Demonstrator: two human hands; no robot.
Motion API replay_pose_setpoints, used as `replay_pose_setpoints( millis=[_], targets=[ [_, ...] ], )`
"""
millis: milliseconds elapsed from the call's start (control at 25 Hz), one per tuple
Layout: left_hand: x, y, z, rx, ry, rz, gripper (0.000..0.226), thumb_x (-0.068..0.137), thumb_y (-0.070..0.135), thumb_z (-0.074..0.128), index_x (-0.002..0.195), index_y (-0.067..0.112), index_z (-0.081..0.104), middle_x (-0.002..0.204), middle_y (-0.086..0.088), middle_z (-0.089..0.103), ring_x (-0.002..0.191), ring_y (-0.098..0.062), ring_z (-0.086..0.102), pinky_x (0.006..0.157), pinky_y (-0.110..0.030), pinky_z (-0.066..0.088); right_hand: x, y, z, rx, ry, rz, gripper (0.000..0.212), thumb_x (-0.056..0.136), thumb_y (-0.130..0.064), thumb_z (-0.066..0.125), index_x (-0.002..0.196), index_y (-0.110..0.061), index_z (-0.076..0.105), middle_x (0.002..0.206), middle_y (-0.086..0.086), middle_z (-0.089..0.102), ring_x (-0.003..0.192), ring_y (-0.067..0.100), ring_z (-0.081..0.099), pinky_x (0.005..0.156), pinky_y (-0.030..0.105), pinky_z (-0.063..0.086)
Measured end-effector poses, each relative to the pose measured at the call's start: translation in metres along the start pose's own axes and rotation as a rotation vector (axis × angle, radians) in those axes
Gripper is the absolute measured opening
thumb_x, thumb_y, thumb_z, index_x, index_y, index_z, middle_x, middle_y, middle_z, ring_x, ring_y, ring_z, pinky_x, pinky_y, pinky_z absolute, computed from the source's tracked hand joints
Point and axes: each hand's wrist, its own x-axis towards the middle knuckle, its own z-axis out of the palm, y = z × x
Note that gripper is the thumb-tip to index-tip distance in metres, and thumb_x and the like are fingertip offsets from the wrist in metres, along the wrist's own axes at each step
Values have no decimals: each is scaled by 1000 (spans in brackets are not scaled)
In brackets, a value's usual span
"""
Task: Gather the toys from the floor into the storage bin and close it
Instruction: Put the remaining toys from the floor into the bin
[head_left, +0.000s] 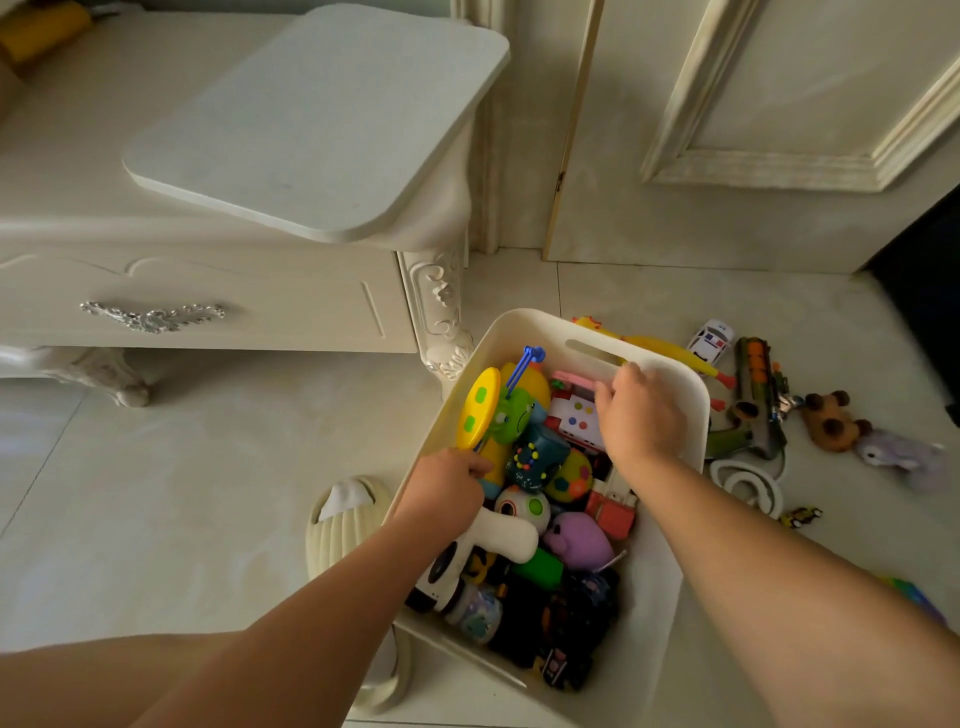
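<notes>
Both forearms extend from the lower frame edge into the white storage bin (519, 332), which stands open on the tiled floor (208, 467) and is filled with mixed toys. Left grip (447, 486): fingers curled around the lower end of a yellow toy with green buttons (479, 408), which leans against the bin's left wall. Right grip (644, 415): palm down over the toys near the far wall, fingertips against a white toy truck with coloured dots (574, 418); whether it grasps the truck cannot be determined. Toys remaining on the floor, all to the right of the bin: a yellow rubber chicken (660, 345) touching the far wall, a white toy police car (710, 340), a green toy gun (758, 402), a brown plush (831, 423), a purple plush (898, 457), a white looped ring (748, 486) and a small yellow car (800, 515). A flat white lid (311, 119) with rounded corners lies on the cream cabinet tabletop (78, 156), overhanging its front edge, well apart from the bin. A foot in a cream slipper (337, 525) sits just beside the bin's left wall
</notes>
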Motion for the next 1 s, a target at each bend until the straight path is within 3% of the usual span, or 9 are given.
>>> replay_pose_setpoints(
  millis=[120,200,280,360,440,600,720,880,1000],
  targets=[
    [0,2,0,20,-3,-2,46,92,3,40,126,24,64,133,4,60,118,-15,56,98,-23,42,-10,12,11,126,-369,224,47,91,-47,51,116,-8,59,108,11,65,89,28,62,71,34,52],
    [-1,2,-1,3,-1,-12,46,91,3,41,125,25,65,132,4,60,117,-17,56,96,-23,43,-17,14,4,216,-333,246,47,90,-46,52,119,-10,58,113,10,64,95,28,62,78,35,52],
    [-3,0,-1,-24,11,-22,45,93,3,42,123,26,66,132,4,59,116,-17,56,91,-22,42,-28,7,-4,270,-149,23,44,89,-48,49,117,-16,60,108,4,65,95,22,61,82,36,52],
    [-5,-1,0,-37,29,-15,45,94,3,42,124,27,65,132,3,59,115,-17,56,88,-20,40,-44,-11,-7,350,-317,-209,55,86,-58,50,128,-23,54,117,1,62,107,21,58,89,41,51],
    [-5,0,0,-43,42,-3,45,94,3,42,124,28,65,132,3,60,114,-16,57,86,-18,39,-55,-22,7,263,-521,-283,65,84,-59,57,138,-26,44,135,4,52,120,26,52,97,42,46],
    [-6,-2,1,-106,47,1,42,95,4,41,121,26,67,130,2,60,112,-17,57,85,-18,38,-48,-20,1,539,-469,-20,54,82,-37,72,128,-17,53,128,9,53,113,25,55,90,36,48],
    [-5,-3,3,-144,74,20,40,96,6,41,117,26,69,128,2,62,109,-15,58,83,-18,38,-35,-14,-22,744,-666,139,48,79,-27,75,122,-19,55,120,5,57,109,22,57,90,39,51],
    [-5,1,3,-153,104,46,40,95,6,43,116,25,70,125,2,65,110,-14,59,84,-16,37,-44,-9,-53,500,-1228,9,39,79,-17,76,114,-16,58,119,10,59,95,24,67,85,44,57],
    [-8,2,3,-133,112,98,40,94,4,44,113,26,71,124,4,66,113,-14,59,89,-16,37,-81,-23,-44,-57,-1322,-318,45,74,-37,80,111,-16,64,101,2,65,85,22,68,75,37,56]
  ],
)
